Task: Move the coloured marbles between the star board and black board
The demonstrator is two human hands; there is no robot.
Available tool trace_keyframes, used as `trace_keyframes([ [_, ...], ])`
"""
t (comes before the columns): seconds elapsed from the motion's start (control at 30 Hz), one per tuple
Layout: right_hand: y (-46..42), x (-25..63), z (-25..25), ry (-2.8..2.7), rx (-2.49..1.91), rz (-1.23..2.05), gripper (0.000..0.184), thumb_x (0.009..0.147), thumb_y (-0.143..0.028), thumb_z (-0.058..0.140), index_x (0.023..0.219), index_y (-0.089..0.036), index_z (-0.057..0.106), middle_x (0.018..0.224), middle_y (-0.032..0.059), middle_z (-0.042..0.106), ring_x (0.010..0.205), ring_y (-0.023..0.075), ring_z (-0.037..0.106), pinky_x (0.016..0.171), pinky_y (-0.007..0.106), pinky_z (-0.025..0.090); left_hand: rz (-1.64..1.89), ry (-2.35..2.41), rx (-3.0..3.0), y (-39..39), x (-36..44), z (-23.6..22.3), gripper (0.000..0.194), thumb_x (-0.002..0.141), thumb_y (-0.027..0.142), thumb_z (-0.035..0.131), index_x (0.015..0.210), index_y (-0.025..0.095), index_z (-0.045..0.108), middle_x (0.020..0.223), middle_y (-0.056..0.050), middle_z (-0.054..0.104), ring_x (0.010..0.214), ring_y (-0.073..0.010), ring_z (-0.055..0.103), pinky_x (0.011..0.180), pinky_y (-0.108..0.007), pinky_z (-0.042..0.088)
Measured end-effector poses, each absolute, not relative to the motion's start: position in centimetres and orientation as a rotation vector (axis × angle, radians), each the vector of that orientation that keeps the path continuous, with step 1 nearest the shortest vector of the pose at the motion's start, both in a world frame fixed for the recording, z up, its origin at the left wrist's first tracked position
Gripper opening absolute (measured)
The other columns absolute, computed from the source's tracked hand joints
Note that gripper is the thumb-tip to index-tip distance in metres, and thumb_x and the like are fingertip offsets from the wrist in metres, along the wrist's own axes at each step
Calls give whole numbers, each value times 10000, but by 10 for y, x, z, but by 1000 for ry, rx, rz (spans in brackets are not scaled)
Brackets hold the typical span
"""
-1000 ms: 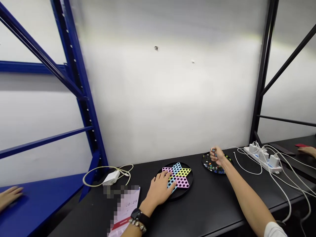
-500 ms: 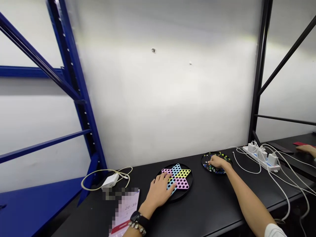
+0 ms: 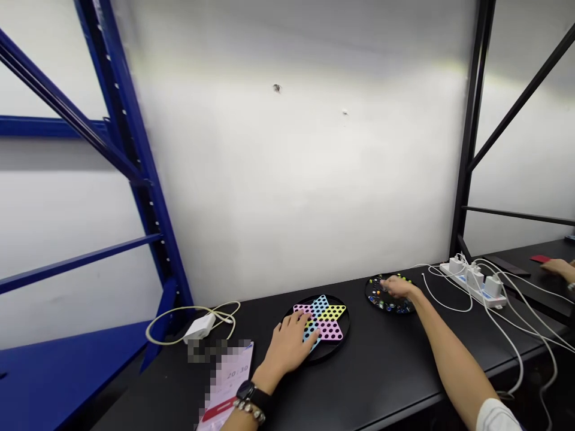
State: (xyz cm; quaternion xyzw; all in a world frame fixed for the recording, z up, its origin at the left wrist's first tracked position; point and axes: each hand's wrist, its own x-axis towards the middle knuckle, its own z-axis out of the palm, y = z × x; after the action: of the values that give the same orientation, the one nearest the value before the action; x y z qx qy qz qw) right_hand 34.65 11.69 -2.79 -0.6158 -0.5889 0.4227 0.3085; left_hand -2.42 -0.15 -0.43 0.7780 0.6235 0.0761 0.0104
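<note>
My left hand (image 3: 290, 344) lies on the lower left of a star-shaped Chinese checkers board (image 3: 330, 330), its fingers spread over the pink and blue points. The board has pink, blue, yellow and black-holed sections and sits on a round black plate (image 3: 324, 357). To its right, my right hand (image 3: 399, 288) hovers low over a round black tray (image 3: 372, 297) holding several coloured marbles (image 3: 380, 296). That hand is blurred, and its fingers hide part of the tray, so I cannot tell if it grips a marble.
A white power strip (image 3: 471, 281) with white chargers and tangled cables lies right of the tray. A white adapter (image 3: 200, 327) and a paper card (image 3: 229, 377) sit on the black table (image 3: 359, 383). A co-worker's hand (image 3: 559, 269) rests near a red card at far right. Blue shelving stands left.
My right hand has gone from a raised fist to a flatter, lower pose over the marbles. The hand at the far left has left the view. My left hand has stayed on the board.
</note>
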Motion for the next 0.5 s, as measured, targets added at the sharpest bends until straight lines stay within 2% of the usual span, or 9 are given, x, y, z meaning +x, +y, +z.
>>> trace_keyframes([
  [0.07,114,360,-21,-1256,-1332,1301,363,892,-517,492,706,-216,413,466,-108,260,354,43,156,361,186,134,245,1945,2436,-1,-24,-5,582,902,554,326,1363,245,503,1463,-86,461,1337,-284,413,1077,-450,348],
  [0.2,109,383,-19,-835,-936,1346,329,970,-418,340,710,-217,357,517,-100,246,367,49,124,340,168,156,258,1944,2432,0,-23,-6,574,895,541,340,1354,244,511,1465,-91,458,1333,-287,413,1078,-458,337],
  [0.37,110,390,-28,-711,-952,1345,318,972,-330,250,691,-217,346,523,-82,238,372,65,142,340,175,168,246,1941,2434,0,-23,-4,571,892,540,335,1350,249,514,1466,-92,458,1326,-289,425,1066,-454,349],
  [0.5,111,394,-28,-1001,-1213,1084,314,941,-373,268,678,-221,348,545,-57,313,404,81,231,380,194,208,256,1946,2443,0,-23,-5,567,894,538,338,1349,250,516,1459,-90,466,1320,-287,431,1063,-451,354],
])
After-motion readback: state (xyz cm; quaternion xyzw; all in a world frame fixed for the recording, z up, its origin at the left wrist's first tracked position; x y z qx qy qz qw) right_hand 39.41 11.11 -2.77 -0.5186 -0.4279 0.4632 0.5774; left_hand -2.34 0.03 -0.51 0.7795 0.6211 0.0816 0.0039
